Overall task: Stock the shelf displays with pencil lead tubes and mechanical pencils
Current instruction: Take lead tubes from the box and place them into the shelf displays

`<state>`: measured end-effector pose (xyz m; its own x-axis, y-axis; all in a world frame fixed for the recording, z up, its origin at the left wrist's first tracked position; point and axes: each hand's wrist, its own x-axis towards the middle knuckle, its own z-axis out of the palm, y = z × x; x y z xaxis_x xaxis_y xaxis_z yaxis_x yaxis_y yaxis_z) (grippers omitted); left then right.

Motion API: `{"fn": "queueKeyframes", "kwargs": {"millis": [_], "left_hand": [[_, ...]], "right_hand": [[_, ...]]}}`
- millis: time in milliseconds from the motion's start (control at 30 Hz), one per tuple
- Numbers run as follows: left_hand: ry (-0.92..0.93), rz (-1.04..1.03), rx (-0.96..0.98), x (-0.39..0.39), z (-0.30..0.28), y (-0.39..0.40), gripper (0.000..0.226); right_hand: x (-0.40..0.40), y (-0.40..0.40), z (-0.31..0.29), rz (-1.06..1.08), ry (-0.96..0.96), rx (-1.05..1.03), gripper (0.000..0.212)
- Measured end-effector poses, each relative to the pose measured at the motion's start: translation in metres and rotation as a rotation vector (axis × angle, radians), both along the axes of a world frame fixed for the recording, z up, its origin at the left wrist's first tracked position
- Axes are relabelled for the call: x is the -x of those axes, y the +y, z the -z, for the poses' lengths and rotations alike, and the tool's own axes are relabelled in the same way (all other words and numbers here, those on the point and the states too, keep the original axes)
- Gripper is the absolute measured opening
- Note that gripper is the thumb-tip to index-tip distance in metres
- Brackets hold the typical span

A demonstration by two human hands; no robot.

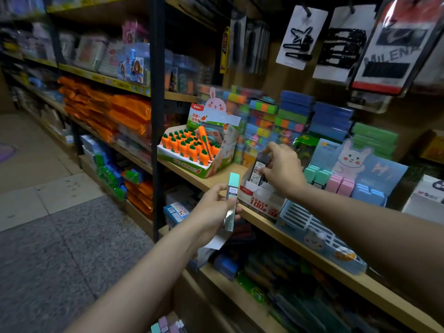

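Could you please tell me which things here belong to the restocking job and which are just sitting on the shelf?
Part of the job:
- teal lead tube, held by the left hand
- dark lead tube, pinched by the right hand
- white display box

Just sitting there:
- carrot display
- bunny eraser display
- hanging hair clip cards

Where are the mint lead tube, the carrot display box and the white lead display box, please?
mint lead tube (232, 186), head view, on its label.
carrot display box (192, 168), head view, front wall.
white lead display box (260, 200), head view, front panel.
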<state>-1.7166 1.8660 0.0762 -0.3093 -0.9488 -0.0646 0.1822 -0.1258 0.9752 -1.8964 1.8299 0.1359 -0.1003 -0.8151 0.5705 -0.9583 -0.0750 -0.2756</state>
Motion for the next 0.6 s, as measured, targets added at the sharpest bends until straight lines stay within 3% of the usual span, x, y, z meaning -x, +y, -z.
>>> {"fn": "queueKeyframes", "kwargs": {"millis": [133, 267, 333, 433, 500, 600], "left_hand": [[-0.007, 0.030, 0.020, 0.003, 0.004, 0.003, 0.029], [0.009, 0.020, 0.047, 0.009, 0.005, 0.007, 0.030], [-0.017, 0.033, 0.075, 0.015, 0.004, 0.011, 0.031], [-0.109, 0.065, 0.174, 0.027, 0.002, 0.018, 0.029], [-0.153, 0.097, 0.228, 0.036, 0.000, 0.023, 0.030], [-0.139, 0.151, 0.301, 0.048, 0.000, 0.031, 0.024]], "right_hand": [[-0.002, 0.003, 0.009, -0.002, 0.024, -0.023, 0.040], [0.000, 0.026, 0.000, -0.076, -0.229, 0.104, 0.037], [0.003, 0.046, 0.002, -0.150, -0.338, 0.007, 0.030], [0.010, 0.077, 0.012, -0.238, -0.458, -0.154, 0.043], [0.015, 0.091, 0.012, -0.244, -0.492, -0.140, 0.049], [0.019, 0.105, 0.003, -0.230, -0.454, -0.141, 0.035]]}}
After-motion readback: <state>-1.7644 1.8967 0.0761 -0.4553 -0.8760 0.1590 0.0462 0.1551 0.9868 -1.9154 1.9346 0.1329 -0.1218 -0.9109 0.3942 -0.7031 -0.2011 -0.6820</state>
